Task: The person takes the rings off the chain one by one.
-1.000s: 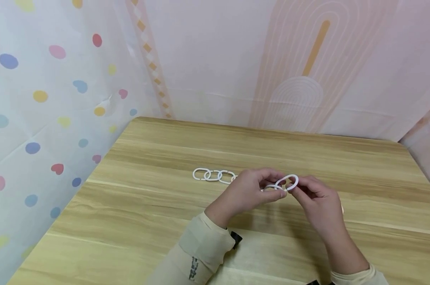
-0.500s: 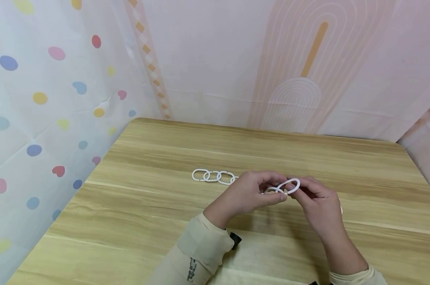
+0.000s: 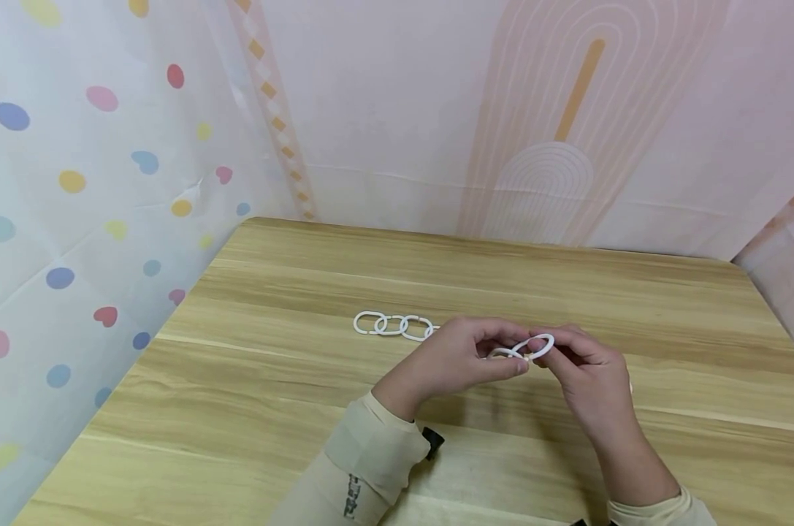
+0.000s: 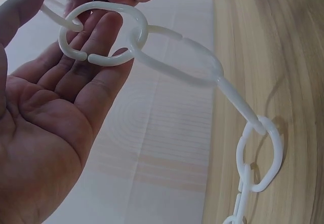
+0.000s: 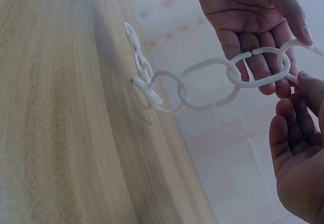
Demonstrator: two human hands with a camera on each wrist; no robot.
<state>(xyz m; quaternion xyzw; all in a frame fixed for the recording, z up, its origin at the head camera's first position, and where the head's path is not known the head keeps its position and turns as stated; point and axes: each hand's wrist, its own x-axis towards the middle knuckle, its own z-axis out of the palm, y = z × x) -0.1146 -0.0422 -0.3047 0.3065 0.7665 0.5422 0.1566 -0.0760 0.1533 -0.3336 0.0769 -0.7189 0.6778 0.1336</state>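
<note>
Pinching the white oval plastic end link [image 3: 551, 345] between thumb and fingers of the right hand [image 3: 590, 380]. Holding the same link from its opposite side with the left hand [image 3: 449, 358], thumb tip pressed to it, fingers lightly bent behind. Threaded through it, across the left fingers, with the second white oval link [image 4: 109, 60]. Past those fingers, in mid-air, on to the third white link [image 4: 172, 72]. From there down and leftward of the grip along the white plastic chain [image 3: 402, 326], lying in interlocked loops on the light wood-grain table [image 3: 239, 409]. Just beyond the right hand's outer edge, showing only a small white piece [image 3: 630, 388], mostly hidden and impossible to identify. Far behind the grip, backed by pinkish cloth with printed arches [image 3: 541, 168]; far to its left, by white cloth with coloured dots and hearts [image 3: 107, 219].
</note>
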